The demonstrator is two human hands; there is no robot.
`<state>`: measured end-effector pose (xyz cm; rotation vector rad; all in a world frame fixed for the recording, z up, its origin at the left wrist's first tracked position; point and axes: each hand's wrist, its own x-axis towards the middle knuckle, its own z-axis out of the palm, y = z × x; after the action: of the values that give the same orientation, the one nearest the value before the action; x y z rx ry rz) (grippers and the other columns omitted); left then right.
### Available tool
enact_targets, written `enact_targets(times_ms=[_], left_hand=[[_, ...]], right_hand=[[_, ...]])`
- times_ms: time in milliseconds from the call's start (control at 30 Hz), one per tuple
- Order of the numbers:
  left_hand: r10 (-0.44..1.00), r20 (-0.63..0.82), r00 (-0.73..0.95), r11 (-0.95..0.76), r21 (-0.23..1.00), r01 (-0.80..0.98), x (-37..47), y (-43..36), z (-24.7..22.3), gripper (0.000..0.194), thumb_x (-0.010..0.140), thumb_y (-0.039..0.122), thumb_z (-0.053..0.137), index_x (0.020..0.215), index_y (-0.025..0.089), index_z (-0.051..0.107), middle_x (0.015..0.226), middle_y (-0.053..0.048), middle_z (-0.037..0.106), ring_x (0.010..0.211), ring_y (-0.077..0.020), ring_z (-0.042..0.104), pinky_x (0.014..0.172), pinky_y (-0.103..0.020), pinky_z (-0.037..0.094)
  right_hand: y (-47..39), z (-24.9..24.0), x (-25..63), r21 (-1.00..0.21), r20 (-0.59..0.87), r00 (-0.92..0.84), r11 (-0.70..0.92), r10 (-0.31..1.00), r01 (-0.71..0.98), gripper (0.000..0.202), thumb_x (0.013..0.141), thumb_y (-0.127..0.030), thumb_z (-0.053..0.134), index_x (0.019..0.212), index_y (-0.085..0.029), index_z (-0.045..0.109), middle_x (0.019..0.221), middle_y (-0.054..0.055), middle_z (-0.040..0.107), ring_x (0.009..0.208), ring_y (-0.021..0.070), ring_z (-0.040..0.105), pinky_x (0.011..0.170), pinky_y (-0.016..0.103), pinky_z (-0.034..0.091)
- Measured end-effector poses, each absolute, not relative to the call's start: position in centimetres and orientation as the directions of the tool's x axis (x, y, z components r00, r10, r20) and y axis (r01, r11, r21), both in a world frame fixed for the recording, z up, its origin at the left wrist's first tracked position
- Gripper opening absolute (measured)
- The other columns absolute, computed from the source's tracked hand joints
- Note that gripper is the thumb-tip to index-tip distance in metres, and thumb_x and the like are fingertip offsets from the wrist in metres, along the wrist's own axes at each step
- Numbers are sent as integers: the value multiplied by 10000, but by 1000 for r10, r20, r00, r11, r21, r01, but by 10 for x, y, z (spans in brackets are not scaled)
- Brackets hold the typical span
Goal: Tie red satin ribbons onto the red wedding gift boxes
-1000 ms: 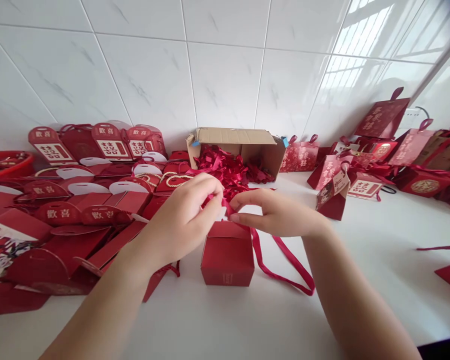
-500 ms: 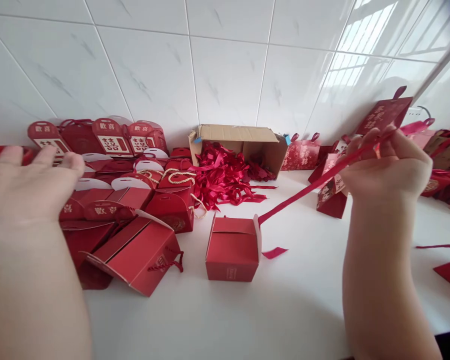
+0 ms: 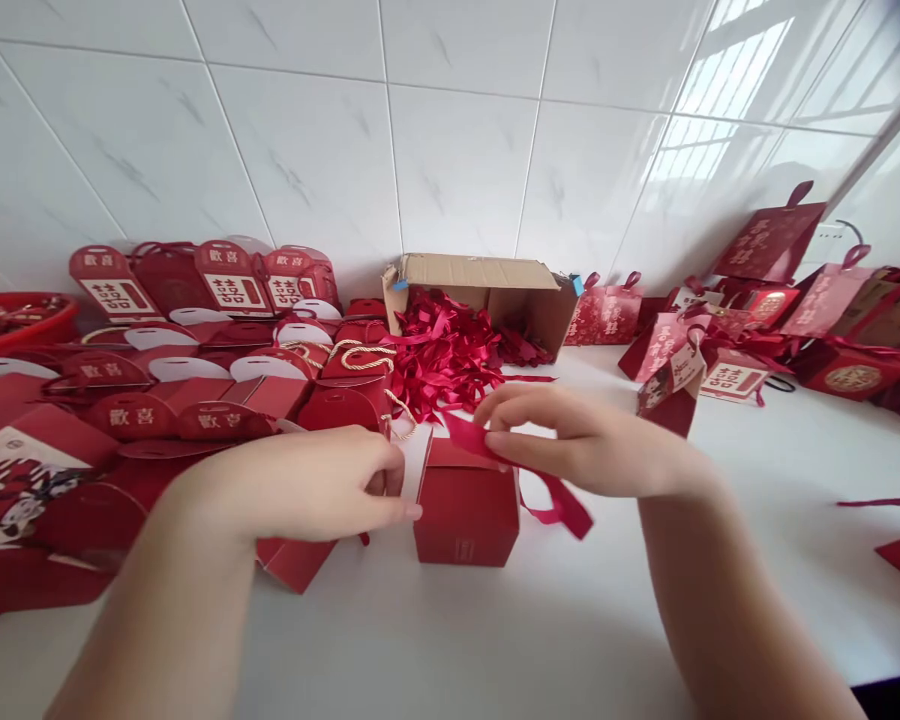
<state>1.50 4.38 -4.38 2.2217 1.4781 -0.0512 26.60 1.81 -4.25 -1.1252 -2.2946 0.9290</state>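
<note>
A small red gift box (image 3: 466,510) stands upright on the white table, its top flaps folded nearly level. Above its right rear corner, my right hand (image 3: 562,435) pinches a red ribbon (image 3: 469,436) between thumb and fingers. A loop and a loose end of that ribbon hang beside the box's right side. My left hand (image 3: 345,485) is at the box's left edge, fingers loosely curled and apart from the thumb, whose tip reaches the box's side. Nothing shows in that hand. Partly behind my left wrist lies a tilted red box (image 3: 300,562).
Rows of red gift boxes (image 3: 229,285) fill the left side. At the back, a cardboard carton (image 3: 480,270) on its side spills red ribbons (image 3: 450,350). A red basin (image 3: 60,325) stands far left. More red boxes (image 3: 847,365) crowd the right, against a tiled wall.
My right hand has come down and left with the ribbon, which was stretched up to the right and is now slack. My left hand has moved right to the box's left side.
</note>
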Motion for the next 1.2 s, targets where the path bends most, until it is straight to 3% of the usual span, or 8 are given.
enact_targets(times_ms=[100, 267, 467, 700, 933, 1200], left_hand=[[788, -395, 473, -351, 343, 871, 28, 44, -46, 323, 814, 492, 456, 665, 239, 590, 677, -20, 694, 593, -207, 629, 512, -272, 381], [778, -395, 489, -378, 328, 866, 31, 44, -43, 309, 863, 422, 377, 683, 236, 547, 684, -2, 679, 598, -191, 621, 517, -267, 367], [810, -360, 463, -370, 298, 880, 36, 42, -40, 366, 861, 524, 381, 685, 234, 516, 649, 3, 629, 530, -180, 579, 481, -271, 334], [823, -340, 455, -355, 317, 880, 37, 44, -41, 349, 858, 481, 378, 634, 220, 440, 574, 5, 543, 453, -153, 463, 448, -275, 282], [802, -337, 493, -386, 337, 859, 38, 41, -39, 334, 852, 437, 389, 611, 207, 399, 571, 13, 562, 464, -144, 501, 459, -282, 270], [794, -365, 486, -377, 331, 865, 40, 39, -38, 319, 855, 434, 383, 629, 213, 426, 582, 17, 594, 480, -150, 533, 463, -281, 281]], right_hand=[[22, -52, 249, -570, 13, -553, 460, 833, 680, 311, 914, -285, 420, 633, -184, 508, 1050, 65, 608, 966, 227, 551, 847, 364, 412], [29, -60, 247, -483, -124, -506, 393, 854, 782, 329, 898, -275, 412, 591, -187, 489, 1099, 77, 609, 1137, 303, 489, 905, 406, 385], [30, -62, 248, -477, -133, -489, 377, 862, 794, 335, 912, -286, 376, 654, -189, 566, 1172, 86, 582, 1215, 314, 427, 936, 422, 378], [32, -65, 244, -500, -149, -507, 378, 849, 779, 327, 901, -268, 381, 621, -178, 524, 1220, 91, 556, 1187, 315, 436, 902, 425, 397], [36, -69, 246, -498, -140, -495, 371, 858, 784, 307, 869, -277, 415, 595, -190, 523, 1002, 91, 620, 1097, 299, 488, 839, 375, 430], [35, -66, 247, -581, -165, -480, 309, 861, 753, 293, 850, -281, 475, 575, -190, 522, 785, 77, 625, 902, 251, 578, 732, 308, 434]])
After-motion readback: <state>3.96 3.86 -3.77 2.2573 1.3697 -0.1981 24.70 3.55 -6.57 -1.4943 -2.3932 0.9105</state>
